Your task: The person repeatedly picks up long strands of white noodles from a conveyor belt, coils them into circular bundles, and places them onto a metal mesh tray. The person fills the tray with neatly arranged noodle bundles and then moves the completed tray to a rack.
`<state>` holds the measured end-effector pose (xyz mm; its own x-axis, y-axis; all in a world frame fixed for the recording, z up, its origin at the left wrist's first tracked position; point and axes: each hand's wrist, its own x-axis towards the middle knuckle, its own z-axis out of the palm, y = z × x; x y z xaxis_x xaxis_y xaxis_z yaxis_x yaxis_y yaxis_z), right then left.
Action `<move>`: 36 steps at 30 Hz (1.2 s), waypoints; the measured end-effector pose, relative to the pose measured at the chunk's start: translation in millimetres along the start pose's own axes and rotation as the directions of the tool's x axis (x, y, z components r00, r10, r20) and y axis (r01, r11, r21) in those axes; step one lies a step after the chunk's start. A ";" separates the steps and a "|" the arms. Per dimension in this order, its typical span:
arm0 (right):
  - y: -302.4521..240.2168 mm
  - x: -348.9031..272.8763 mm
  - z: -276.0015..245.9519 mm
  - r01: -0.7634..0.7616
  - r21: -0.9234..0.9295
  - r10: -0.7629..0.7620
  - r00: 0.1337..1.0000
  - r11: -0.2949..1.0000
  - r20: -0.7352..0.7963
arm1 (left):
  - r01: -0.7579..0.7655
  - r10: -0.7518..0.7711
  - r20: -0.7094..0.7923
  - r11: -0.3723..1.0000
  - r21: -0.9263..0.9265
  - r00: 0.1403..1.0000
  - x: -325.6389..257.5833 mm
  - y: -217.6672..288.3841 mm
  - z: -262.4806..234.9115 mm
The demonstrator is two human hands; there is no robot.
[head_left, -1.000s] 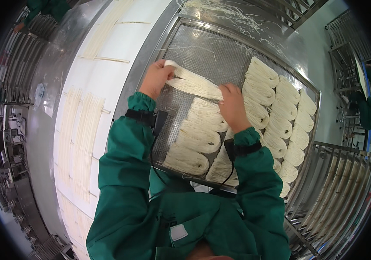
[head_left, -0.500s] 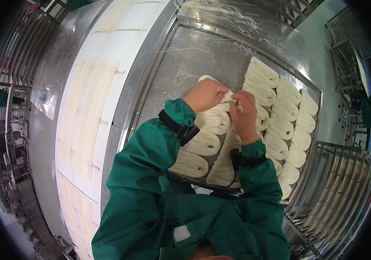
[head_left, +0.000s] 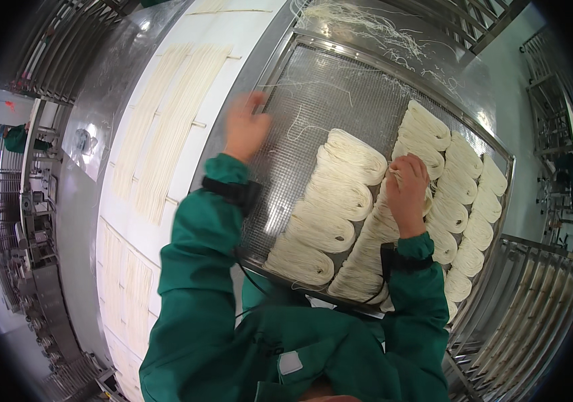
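Head: noodle bundles (head_left: pixel 340 194) lie lengthwise left-right.

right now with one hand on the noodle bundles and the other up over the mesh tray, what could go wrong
1. The right hand presses on a noodle bundle packed tight against its neighbours; a pull might drag those out of line.
2. The left hand is blurred over the bare mesh tray, where loose strands lie; it could snag or scatter them.
3. Stray noodles beyond the tray's far rim may tangle with new bundles.
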<state>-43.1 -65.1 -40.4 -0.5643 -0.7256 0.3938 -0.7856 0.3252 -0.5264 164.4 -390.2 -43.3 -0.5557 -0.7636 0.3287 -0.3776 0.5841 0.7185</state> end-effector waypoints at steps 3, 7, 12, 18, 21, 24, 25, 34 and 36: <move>5.2 -0.2 -9.5 0.007 0.025 -0.007 1.000 1.000 -0.007 | 0.223 -0.057 -0.282 0.766 0.603 0.958 31.0 -61.0 -67.1; 7.1 -2.2 -12.1 0.026 0.015 -0.026 0.999 1.000 -0.026 | 0.596 -0.536 -0.299 0.553 0.583 0.790 73.3 -106.4 -112.9; -0.4 3.1 -13.1 0.060 0.076 -0.056 0.997 0.995 -0.059 | 0.222 -0.205 -0.120 0.604 0.765 0.971 121.4 -123.0 -62.3; -20.6 41.9 -10.5 0.049 0.252 -0.041 0.998 0.966 -0.036 | 0.200 -0.186 0.204 0.979 -0.049 0.961 137.6 -46.0 -12.4; -41.3 80.7 1.2 0.056 0.336 -0.053 0.998 0.940 -0.020 | 0.330 -0.100 0.443 0.813 -0.480 0.891 113.5 48.0 0.5; -66.9 121.8 20.8 0.208 0.205 -0.177 0.971 0.956 -0.159 | 0.384 -0.001 0.577 0.748 -0.542 0.816 87.2 131.7 10.1; -72.8 131.8 27.1 0.227 0.185 -0.196 0.966 0.956 -0.168 | 0.423 0.051 0.608 0.673 -0.607 0.792 79.4 152.1 15.1; -9.1 102.5 57.7 0.025 -0.016 -0.022 0.989 1.000 0.148 | 0.571 -0.120 0.561 0.260 -0.778 0.819 93.6 79.8 36.6; 5.9 94.2 62.9 0.083 -0.107 -0.068 0.989 0.991 0.134 | 0.585 -0.216 0.547 0.378 -0.717 0.809 88.7 57.9 47.5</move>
<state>-84.9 -169.7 -53.8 -0.4701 -0.8207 0.3246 -0.8524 0.3267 -0.4084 58.1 -411.0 -1.6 -0.7730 -0.5935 -0.2241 0.0635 -0.4239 0.9035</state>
